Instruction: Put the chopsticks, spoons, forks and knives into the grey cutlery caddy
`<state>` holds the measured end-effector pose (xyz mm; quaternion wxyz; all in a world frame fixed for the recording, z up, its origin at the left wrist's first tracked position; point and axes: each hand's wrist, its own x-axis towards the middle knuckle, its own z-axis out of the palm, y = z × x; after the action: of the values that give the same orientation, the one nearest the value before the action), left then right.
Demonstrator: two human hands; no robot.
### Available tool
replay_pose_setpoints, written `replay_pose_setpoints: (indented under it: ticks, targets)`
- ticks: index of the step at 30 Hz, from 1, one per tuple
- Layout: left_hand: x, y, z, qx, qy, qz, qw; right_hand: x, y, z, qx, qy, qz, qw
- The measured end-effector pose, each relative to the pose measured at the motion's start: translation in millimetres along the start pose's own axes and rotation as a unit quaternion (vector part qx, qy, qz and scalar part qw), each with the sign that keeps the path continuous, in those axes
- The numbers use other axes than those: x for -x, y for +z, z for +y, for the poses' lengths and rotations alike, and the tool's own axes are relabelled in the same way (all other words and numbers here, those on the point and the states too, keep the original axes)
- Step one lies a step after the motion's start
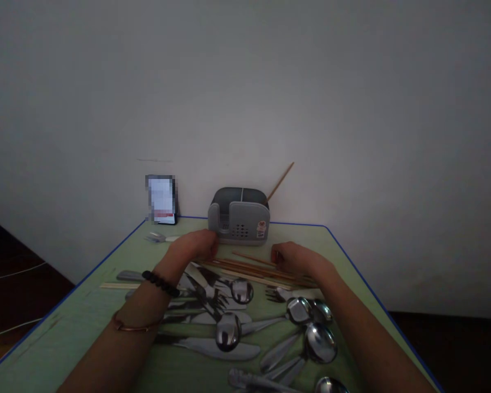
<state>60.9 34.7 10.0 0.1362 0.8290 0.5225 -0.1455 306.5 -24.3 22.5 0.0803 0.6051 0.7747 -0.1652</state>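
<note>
My left hand (200, 243) has its fingers curled in at the lower left corner of the grey cutlery holder (245, 239); what they hold, if anything, is hidden. Across from it, my right hand (290, 256) is closed at the right end of a thin brown chopstick (251, 257). Between and below both hands lies a loose bundle of chopsticks (245, 268). Another chopstick (281, 181) stands tilted in the holder's right compartment, leaning right. A fork (155, 237) rests left of my left hand.
Spoons (228, 331), forks (276, 295) and knives (225, 348) lie mixed over the near part of the green table (85, 311). A lit phone (162, 199) stands at the back left. Behind the table rises a pale wall (245, 98).
</note>
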Motion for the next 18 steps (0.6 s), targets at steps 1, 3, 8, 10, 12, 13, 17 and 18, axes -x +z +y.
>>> replay_pose_setpoints:
  ticks: [1, 3, 8, 10, 12, 13, 17, 18]
  targets:
    - [0, 0.3, 0, 0.001, 0.001, 0.003, 1.000, 0, 0, 0, -0.001, 0.001, 0.000, 1.000]
    - [-1, 0.9, 0, 0.004, 0.003, 0.011, 1.000, -2, 1, 1, -0.002, 0.002, -0.001, 1.000]
    - [-2, 3.4, -1, 0.017, -0.002, 0.006, 1.000, -6, 5, 6, -0.007, -0.004, -0.001, 1.000]
    - [-2, 4.8, -2, 0.020, -0.001, 0.002, 1.000, -6, 6, 7, -0.010, -0.003, -0.003, 1.000]
    - [-2, 5.5, -3, 0.023, 0.002, 0.002, 1.000, -6, 5, 7, -0.013, -0.001, -0.005, 1.000]
    - [-2, 5.2, -4, 0.025, 0.004, 0.004, 1.000, -6, 5, 7, -0.016, 0.000, -0.007, 1.000]
    - [4, -2.3, -4, 0.039, 0.020, 0.025, 0.999, -5, 2, 7, -0.028, -0.009, -0.017, 0.999]
    - [6, -6.0, -2, 0.043, 0.028, 0.032, 0.998, -5, 1, 7, -0.031, -0.014, -0.019, 0.999]
